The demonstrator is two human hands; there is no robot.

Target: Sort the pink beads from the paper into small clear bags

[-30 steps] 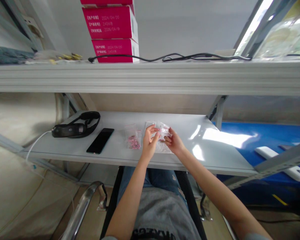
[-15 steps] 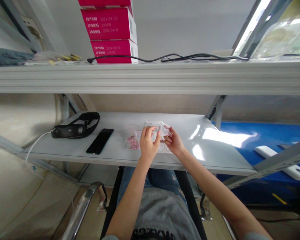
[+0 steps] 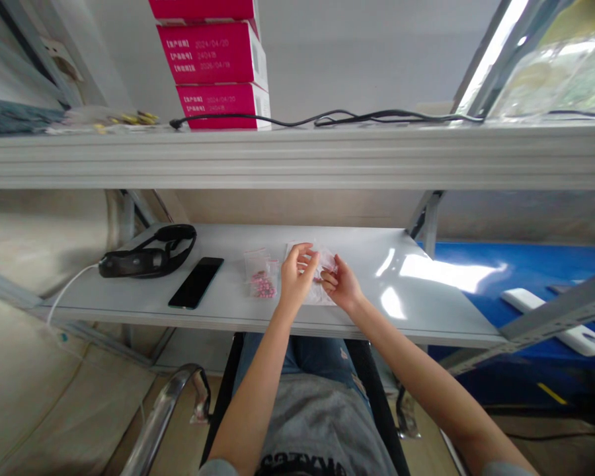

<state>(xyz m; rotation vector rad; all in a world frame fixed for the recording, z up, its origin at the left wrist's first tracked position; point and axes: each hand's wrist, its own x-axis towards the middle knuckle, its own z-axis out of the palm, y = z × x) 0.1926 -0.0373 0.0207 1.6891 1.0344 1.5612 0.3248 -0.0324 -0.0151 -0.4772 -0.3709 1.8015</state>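
Note:
A clear plastic bag (image 3: 328, 260) is held up over the table between my hands. My right hand (image 3: 344, 284) pinches its right side, thumb up and the other fingers curled under. My left hand (image 3: 296, 274) has thumb and fingertips brought together at the bag's left edge; its exact grip is partly hidden. Beneath both hands more clear plastic (image 3: 322, 296) lies flat on the table. Left of my left hand lie small zip bags (image 3: 255, 263) with pink and red beads (image 3: 264, 285) in or on them.
A black phone (image 3: 196, 283) and a black strapped device (image 3: 146, 260) with a white cable lie on the left of the white table (image 3: 377, 238). Above runs a shelf edge (image 3: 297, 158) bearing pink boxes (image 3: 213, 56) and a black cable (image 3: 347, 119). A metal post slants at right.
My left thumb and fingers have drawn closer together at the bag. The bag between my hands looks more gathered. The whole view has shifted slightly.

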